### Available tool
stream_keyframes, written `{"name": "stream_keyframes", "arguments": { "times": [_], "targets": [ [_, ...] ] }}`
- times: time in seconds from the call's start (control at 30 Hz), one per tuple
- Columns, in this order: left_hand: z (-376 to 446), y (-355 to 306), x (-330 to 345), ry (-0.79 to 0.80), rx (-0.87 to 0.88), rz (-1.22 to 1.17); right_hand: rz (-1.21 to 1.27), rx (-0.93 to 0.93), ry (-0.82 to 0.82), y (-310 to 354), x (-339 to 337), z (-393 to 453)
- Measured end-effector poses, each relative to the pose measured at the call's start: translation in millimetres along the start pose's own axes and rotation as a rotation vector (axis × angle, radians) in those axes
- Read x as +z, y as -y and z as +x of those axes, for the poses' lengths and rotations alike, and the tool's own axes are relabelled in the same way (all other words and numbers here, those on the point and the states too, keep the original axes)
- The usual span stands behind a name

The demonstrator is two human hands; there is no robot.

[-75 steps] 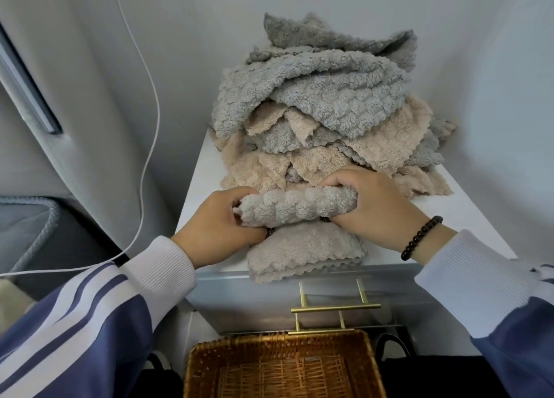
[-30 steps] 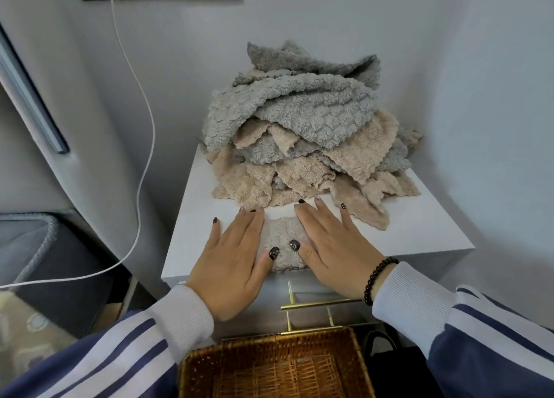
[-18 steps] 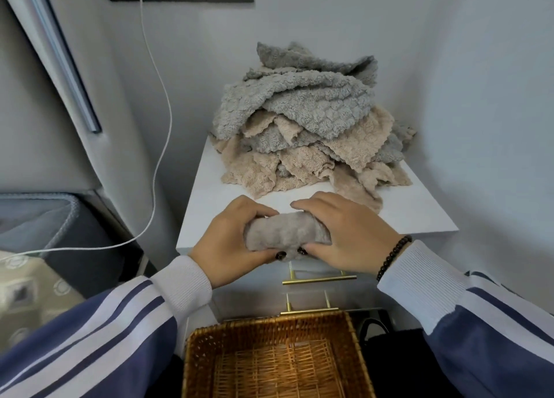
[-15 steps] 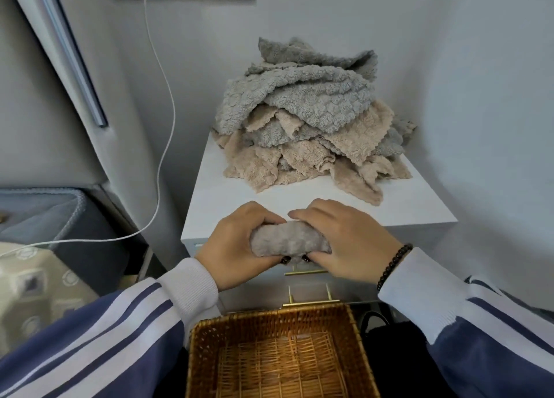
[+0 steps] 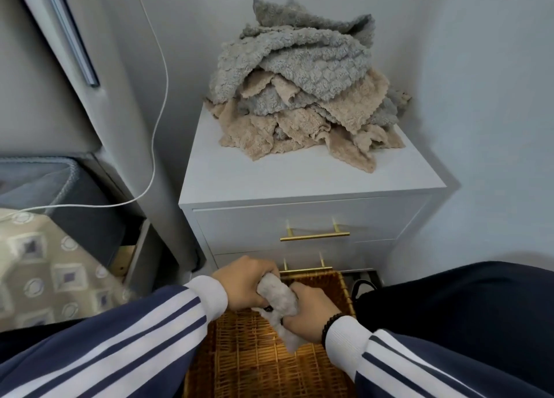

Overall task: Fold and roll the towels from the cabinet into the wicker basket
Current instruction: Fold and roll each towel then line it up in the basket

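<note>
From the head camera: one rolled towel [image 5: 278, 297], pale grey-beige, is gripped by both hands. The left hand [image 5: 244, 283] curls round its upper end and the right hand [image 5: 310, 313] round its lower end, with a loose tail hanging below the right hand. Directly under the grip sits one wicker basket [image 5: 344, 292]; no other towel shows in the part of it in view. Beyond and above the grip stands one white cabinet [image 5: 299, 176] with two gold handles [image 5: 314, 236]. One towel pile [image 5: 299, 83] of grey and beige cloths lies on it, too tangled to count. No readable writing.
</note>
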State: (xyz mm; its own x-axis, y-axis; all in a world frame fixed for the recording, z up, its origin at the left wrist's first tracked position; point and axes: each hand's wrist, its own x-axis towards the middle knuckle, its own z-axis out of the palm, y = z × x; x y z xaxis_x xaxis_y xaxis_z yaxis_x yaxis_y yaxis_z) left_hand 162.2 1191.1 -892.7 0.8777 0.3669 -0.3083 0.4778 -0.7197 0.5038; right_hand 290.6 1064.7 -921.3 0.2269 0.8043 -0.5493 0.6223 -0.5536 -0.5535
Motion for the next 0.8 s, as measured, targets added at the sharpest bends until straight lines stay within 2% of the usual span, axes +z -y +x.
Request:
{"name": "stream_keyframes", "arguments": {
  "times": [0.1, 0.3, 0.47, 0.6, 0.8],
  "targets": [
    [11, 13, 21, 0.038, -0.047, -0.018, 0.136, 0.09, 0.07, -20, 24, 10],
    [30, 40, 64, 0.038, -0.202, -0.174, 0.286, 0.281, 0.092, -50, 49, 25],
    [50, 56, 103, -0.001, -0.376, -0.307, 0.287, 0.484, -0.054, -73, 59, 39],
    [72, 62, 127, 0.106, -0.485, -0.426, 0.272, 0.663, -0.128, -92, 68, 54],
    [104, 50, 161, 0.305, -0.574, -0.7, 0.238, 0.729, -0.129, -111, 77, 84]
  ]
}}
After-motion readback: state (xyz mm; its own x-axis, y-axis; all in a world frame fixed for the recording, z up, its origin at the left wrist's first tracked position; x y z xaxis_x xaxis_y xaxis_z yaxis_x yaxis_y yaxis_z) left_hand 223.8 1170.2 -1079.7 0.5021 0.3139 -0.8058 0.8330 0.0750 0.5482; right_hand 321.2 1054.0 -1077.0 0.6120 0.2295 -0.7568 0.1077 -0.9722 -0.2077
